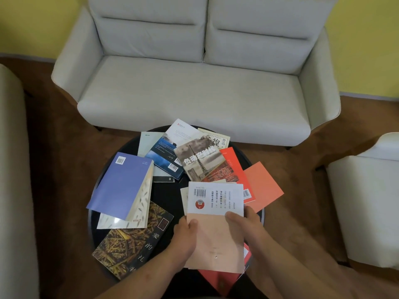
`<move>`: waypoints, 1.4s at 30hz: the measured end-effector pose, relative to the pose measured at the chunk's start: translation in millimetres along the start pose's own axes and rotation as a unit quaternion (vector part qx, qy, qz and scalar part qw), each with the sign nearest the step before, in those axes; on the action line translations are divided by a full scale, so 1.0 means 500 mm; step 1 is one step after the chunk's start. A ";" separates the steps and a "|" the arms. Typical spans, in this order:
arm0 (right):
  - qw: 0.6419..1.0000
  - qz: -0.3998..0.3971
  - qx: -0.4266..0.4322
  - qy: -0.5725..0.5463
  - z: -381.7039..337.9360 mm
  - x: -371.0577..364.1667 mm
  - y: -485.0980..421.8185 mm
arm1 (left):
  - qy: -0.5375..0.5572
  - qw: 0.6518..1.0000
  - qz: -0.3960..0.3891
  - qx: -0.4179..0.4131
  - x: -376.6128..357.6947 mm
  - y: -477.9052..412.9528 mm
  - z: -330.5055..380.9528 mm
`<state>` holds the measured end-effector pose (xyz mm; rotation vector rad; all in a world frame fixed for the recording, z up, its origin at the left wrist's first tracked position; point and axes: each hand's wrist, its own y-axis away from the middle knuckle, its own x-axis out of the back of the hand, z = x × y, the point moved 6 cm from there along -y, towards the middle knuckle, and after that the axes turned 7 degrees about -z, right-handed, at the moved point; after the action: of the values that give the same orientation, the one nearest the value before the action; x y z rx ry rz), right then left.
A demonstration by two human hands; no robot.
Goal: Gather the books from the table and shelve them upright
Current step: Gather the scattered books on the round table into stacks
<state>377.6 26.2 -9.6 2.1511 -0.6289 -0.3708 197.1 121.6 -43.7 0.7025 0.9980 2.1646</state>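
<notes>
Both hands gripped one pink-and-white book: left hand curled on its left edge, right hand on its right, over one red book. At least ten more books lay flat, overlapping, on one round black table.

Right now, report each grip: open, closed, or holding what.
Left-hand grip: closed on the left edge of the white-and-peach book, thumb on top.
Right-hand grip: closed on the same book's right edge, thumb on top.
</notes>
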 end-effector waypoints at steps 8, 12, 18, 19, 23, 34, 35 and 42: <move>0.999 -0.030 0.006 0.018 -0.042 -0.049 -0.014 | -0.006 0.997 -0.078 -0.016 0.086 0.020 0.039; 0.999 -0.045 0.008 0.021 -0.055 -0.105 -0.029 | 0.003 0.984 0.160 -0.079 0.307 0.019 0.060; 0.954 0.006 0.033 0.299 -0.077 -0.164 -0.069 | -0.172 0.939 0.294 0.044 0.546 -0.044 -0.060; 0.948 0.018 0.033 0.315 -0.080 -0.162 -0.072 | -0.178 0.948 0.257 0.056 0.551 -0.062 -0.075; 0.935 0.036 0.010 0.351 -0.080 -0.146 -0.075 | -0.165 0.964 0.197 0.064 0.554 -0.088 -0.093; 0.939 0.055 0.087 0.329 -0.106 -0.147 -0.008 | 0.177 0.972 0.139 -0.063 0.539 0.006 -0.011; 0.924 0.082 0.111 0.357 -0.115 -0.148 0.003 | 0.182 0.968 0.150 -0.085 0.532 0.031 0.006; 0.966 -0.142 0.137 0.166 -0.184 -0.299 0.069 | 0.006 0.964 0.197 -0.179 0.364 0.211 0.108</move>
<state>285.5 151.2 79.5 2.5031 -0.1859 -0.0682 81.6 226.9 107.1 0.7580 0.4707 2.6013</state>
